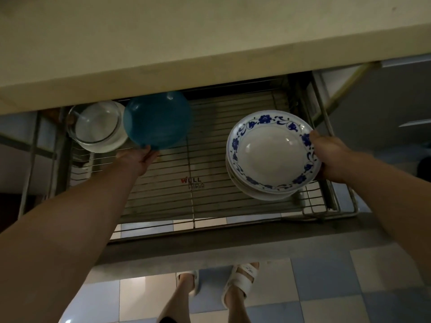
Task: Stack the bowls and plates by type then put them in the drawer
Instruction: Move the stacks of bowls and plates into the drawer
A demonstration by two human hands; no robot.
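From my feed, nearest first: white sandals [241,279] on the checkered tile floor [326,287], both forearms reaching forward over the pulled-out wire drawer [163,194], which sits under the counter edge [163,66]. Red logo on the drawer's grid floor, unreadable.

Right hand [331,159] grips the right rim of a stack of plates [272,152]: thumb on the top rim, fingers underneath. Top plate is white with a blue floral border, plain white ones below. Stack is over the drawer's right side; can't tell if it's resting on the wire.

Left hand [142,159] pinches the near rim of the blue bowl [157,120], tilted, opening toward the camera, over the drawer's back left.

Just left of it, a clear glass bowl [96,124] sits nested on a white bowl in the far-left corner, touching or overlapped by the blue one.
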